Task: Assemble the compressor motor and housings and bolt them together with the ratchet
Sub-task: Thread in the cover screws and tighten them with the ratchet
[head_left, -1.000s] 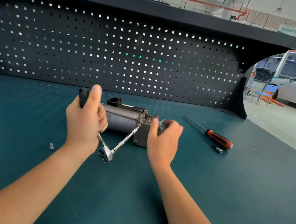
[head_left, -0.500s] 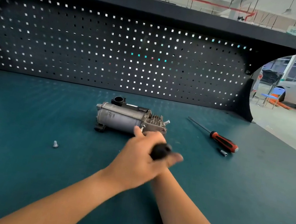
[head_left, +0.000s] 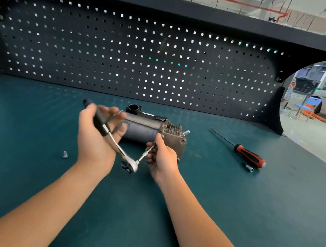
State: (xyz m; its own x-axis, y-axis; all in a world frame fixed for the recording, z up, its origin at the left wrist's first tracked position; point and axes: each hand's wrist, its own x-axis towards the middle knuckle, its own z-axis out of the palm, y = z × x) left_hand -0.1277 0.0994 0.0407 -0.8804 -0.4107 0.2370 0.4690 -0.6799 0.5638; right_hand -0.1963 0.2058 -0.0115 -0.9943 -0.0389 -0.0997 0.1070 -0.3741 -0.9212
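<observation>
Since half a second ago, the left hand (head_left: 97,139) has uncrossed from over the right and swung back left, so the hands are now apart. It is blurred, with fingers curled round the ratchet (head_left: 128,163) grip. The right hand (head_left: 162,158) pinches the extension bar (head_left: 146,152), hiding its tip. The compressor (head_left: 148,129) lies on the bench (head_left: 24,166) just behind both hands. A loose bolt (head_left: 65,154) sits left of them, and a screwdriver (head_left: 246,154) and socket (head_left: 249,168) well to the right.

body | left forearm (head_left: 51,201), left hand (head_left: 96,138): bare | right forearm (head_left: 195,223), right hand (head_left: 162,161): bare (fingers (head_left: 149,160) too)
</observation>
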